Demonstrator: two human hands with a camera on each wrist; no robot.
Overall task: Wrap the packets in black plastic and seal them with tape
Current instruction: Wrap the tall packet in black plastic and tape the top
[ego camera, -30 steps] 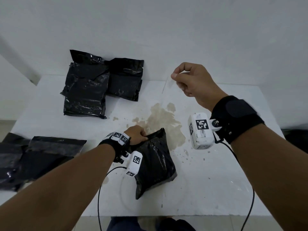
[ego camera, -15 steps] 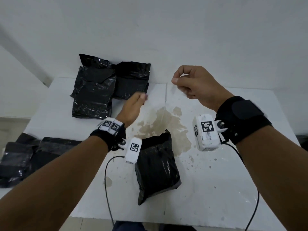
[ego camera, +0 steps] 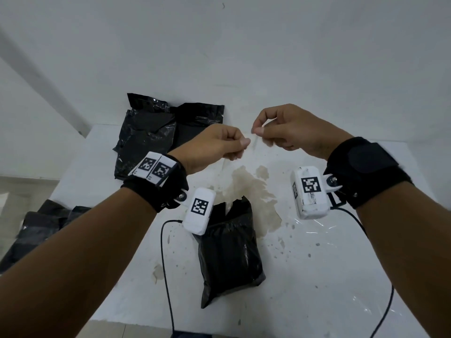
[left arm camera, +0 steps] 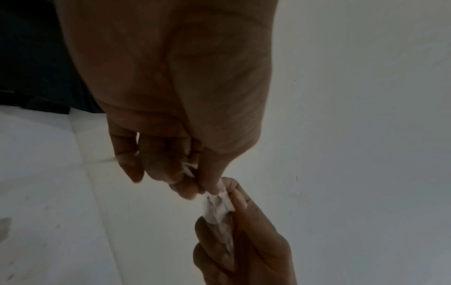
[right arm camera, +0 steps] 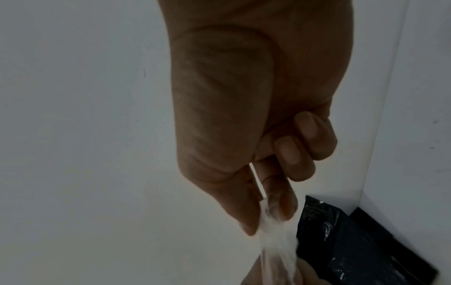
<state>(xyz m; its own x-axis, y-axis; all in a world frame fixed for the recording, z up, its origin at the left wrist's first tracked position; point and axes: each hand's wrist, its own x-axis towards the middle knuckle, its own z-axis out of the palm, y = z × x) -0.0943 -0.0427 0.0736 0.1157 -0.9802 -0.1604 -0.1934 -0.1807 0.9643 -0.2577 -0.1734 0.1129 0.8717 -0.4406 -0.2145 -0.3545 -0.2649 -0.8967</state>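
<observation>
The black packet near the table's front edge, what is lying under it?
Under the black packet shows only the white table, with a brownish stain running beneath its far end. Anything beneath its middle is covered.

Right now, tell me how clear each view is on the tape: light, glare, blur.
Head view: evenly lit, sharp; the clear tape between left hand and right hand almost vanishes against the white table.
Left wrist view: dim, soft; the tape shows as a whitish crumple.
Right wrist view: dark hand, tape a blurred pale streak.
</observation>
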